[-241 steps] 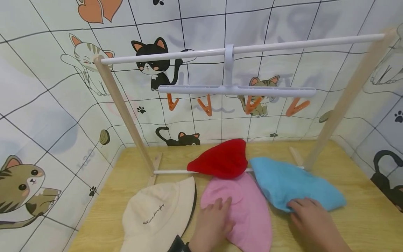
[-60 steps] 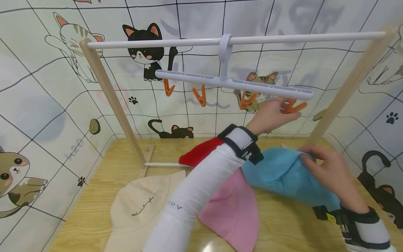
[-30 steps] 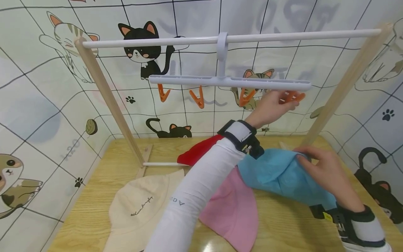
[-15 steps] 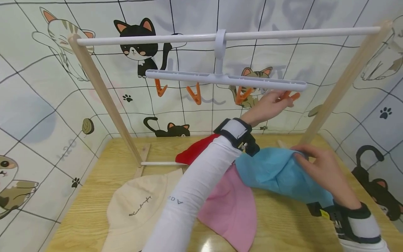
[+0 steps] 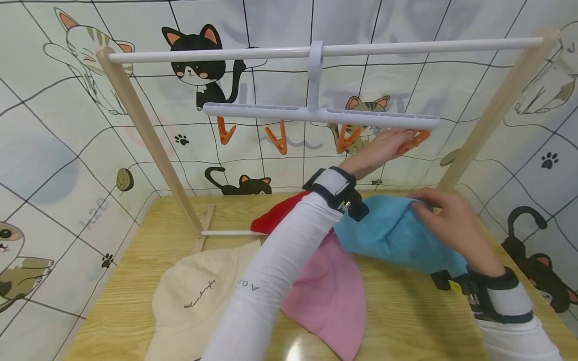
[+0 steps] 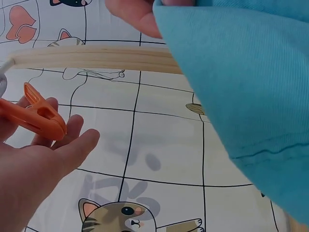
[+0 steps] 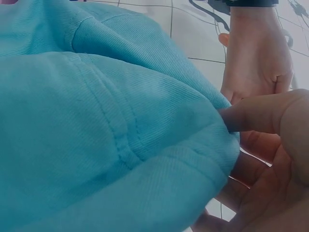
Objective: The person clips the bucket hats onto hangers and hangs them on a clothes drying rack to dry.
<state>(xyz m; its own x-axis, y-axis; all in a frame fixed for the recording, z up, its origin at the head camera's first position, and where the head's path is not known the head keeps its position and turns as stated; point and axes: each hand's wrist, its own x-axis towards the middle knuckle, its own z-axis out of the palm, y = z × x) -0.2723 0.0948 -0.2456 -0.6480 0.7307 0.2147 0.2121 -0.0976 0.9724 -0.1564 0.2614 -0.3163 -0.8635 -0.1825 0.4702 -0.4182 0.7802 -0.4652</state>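
While the left hand pinches the rightmost orange clip under the hanger, the right hand pinches the upper edge of the blue hat. Head view: hat over the right side of the bench, below the clip and apart from it. Hanger pale, hooked over the white rod between 2 wooden posts. 3 other clips hang along it. Cream hat, dark script, lies at left; pink hat at centre; red hat farther back, partly hidden by the white left sleeve. Dark straps on both wrists. Wall behind: cat drawings, black grid lines.

Left wrist view: clip close up, V-shaped, inside the left hand; fingers reach past it, part of the grip cut off by the frame. Blue hat fills the right side, wall showing between it and the clip. Right hand at its top corner, mostly out of frame.

Right wrist view: blue hat large, creased, seams stitched. Right thumb on the near face, other fingers beyond the edge. Left hand behind, partly covered; cannot tell its hold from here.
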